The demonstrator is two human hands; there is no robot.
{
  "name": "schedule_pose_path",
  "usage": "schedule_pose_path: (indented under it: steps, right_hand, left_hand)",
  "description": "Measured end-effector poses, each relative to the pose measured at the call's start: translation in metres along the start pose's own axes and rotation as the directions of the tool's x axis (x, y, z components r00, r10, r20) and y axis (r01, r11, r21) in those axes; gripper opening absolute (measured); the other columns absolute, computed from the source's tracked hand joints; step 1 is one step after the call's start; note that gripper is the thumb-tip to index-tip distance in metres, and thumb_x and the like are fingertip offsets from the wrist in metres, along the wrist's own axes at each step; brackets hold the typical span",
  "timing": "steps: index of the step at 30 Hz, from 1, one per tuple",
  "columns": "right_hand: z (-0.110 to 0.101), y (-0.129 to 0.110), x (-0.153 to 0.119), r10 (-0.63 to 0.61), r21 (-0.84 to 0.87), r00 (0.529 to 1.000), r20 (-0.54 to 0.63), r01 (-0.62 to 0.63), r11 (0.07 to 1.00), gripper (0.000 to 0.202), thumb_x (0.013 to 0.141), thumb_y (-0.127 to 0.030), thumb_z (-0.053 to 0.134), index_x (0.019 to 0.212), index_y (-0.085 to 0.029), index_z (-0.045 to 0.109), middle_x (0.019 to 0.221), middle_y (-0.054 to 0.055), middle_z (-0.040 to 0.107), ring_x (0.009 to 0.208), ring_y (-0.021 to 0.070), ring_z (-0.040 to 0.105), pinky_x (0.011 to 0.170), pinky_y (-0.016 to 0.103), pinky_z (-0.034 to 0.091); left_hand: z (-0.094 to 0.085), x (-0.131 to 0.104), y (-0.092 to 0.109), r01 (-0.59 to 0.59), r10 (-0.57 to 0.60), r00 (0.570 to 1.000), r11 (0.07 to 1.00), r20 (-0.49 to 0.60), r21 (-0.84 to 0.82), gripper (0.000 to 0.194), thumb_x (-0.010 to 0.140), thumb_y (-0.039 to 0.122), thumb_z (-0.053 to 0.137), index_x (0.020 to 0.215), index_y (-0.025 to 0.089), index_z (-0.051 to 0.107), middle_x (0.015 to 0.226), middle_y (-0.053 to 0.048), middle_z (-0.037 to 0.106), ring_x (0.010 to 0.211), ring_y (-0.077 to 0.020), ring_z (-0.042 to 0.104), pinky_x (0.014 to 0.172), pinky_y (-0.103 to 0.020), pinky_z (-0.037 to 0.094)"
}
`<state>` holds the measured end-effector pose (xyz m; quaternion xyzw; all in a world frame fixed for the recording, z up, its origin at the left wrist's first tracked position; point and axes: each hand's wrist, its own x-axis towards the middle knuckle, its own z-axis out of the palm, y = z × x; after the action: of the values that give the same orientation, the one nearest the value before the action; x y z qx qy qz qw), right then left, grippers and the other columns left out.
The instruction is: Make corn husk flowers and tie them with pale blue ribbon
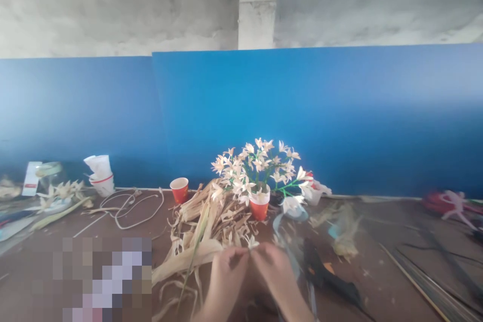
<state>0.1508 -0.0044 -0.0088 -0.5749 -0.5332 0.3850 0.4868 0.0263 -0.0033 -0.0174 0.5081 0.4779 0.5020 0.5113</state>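
Observation:
My left hand [230, 261] and my right hand [272, 260] meet at the front middle of the table, fingers pinched together. Between their fingertips rises a small white artificial flower [251, 242]; its lower end is hidden by the fingers. Just beyond stands a red paper cup [259, 211] filled with a bunch of cream flowers [260, 163] on green stems. A heap of dried corn husks [206, 216] lies beside my left hand. To the right of my right hand rests a black glue gun [330, 276] with an orange trigger.
Another red paper cup [179, 191] stands behind the husks. A white cable [139, 211] coils to the left, near a cup with white paper [101, 176]. Thin sticks [418, 282] lie at the right. A blue panel [241, 105] borders the table's back.

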Motion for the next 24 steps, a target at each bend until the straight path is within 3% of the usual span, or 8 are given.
schedule_pose_path:
  steps: [5, 11, 15, 19, 24]
  right_hand:
    - [-0.001, -0.008, -0.004, 0.064, -0.031, 0.998, -0.024, -0.064, 0.997, 0.015, 0.063, -0.035, 0.062, 0.060, -0.020, 0.060, 0.055, 0.001, 0.061, 0.056, 0.0181, 0.055, 0.052, 0.025, 0.041]
    - [-0.003, -0.007, 0.000, 0.044, -0.045, 0.998, -0.039, -0.046, 0.998, 0.014, 0.061, -0.029, 0.061, 0.053, -0.020, 0.055, 0.049, -0.002, 0.056, 0.051, 0.0144, 0.050, 0.050, 0.024, 0.038]
    - [-0.004, -0.001, 0.005, 0.003, -0.004, 0.999, 0.033, -0.002, 1.000, 0.014, 0.063, -0.031, 0.061, 0.057, -0.019, 0.059, 0.055, -0.001, 0.059, 0.056, 0.0147, 0.052, 0.053, 0.022, 0.040]
    - [-0.010, -0.001, 0.006, -0.016, 0.045, 0.993, 0.120, 0.010, 0.999, 0.019, 0.064, -0.036, 0.062, 0.062, -0.018, 0.063, 0.060, 0.000, 0.062, 0.060, 0.0151, 0.054, 0.055, 0.022, 0.040]
    - [-0.013, 0.000, 0.008, 0.034, 0.025, 0.991, 0.130, -0.038, 0.999, 0.022, 0.065, -0.038, 0.062, 0.059, -0.017, 0.063, 0.051, -0.002, 0.055, 0.050, 0.0110, 0.045, 0.046, 0.021, 0.033]
  left_hand:
    - [-0.004, -0.001, 0.007, -0.024, 0.024, 1.000, 0.999, -0.005, -0.037, 0.020, 0.066, 0.034, 0.067, 0.064, 0.015, 0.067, 0.058, -0.002, 0.065, 0.055, -0.0158, 0.057, 0.052, -0.024, 0.043]
    - [-0.004, 0.000, 0.013, 0.149, -0.136, 0.988, 0.967, 0.075, -0.208, 0.029, 0.061, 0.040, 0.072, 0.063, 0.015, 0.057, 0.045, 0.004, 0.054, 0.037, -0.0075, 0.044, 0.038, -0.018, 0.034]
    - [-0.003, -0.002, 0.017, 0.216, -0.188, 0.974, 0.941, 0.129, -0.261, 0.034, 0.060, 0.044, 0.072, 0.063, 0.015, 0.053, 0.036, 0.008, 0.045, 0.030, -0.0035, 0.033, 0.033, -0.016, 0.021]
    - [-0.005, -0.001, 0.022, 0.188, -0.160, 0.979, 0.946, 0.123, -0.265, 0.037, 0.061, 0.048, 0.070, 0.062, 0.014, 0.054, 0.037, 0.008, 0.044, 0.029, -0.0015, 0.026, 0.033, -0.017, 0.015]
    - [-0.010, 0.003, 0.025, 0.084, -0.066, 0.994, 0.973, 0.089, -0.214, 0.038, 0.061, 0.049, 0.069, 0.062, 0.013, 0.056, 0.036, 0.010, 0.038, 0.032, -0.0017, 0.023, 0.036, -0.018, 0.013]
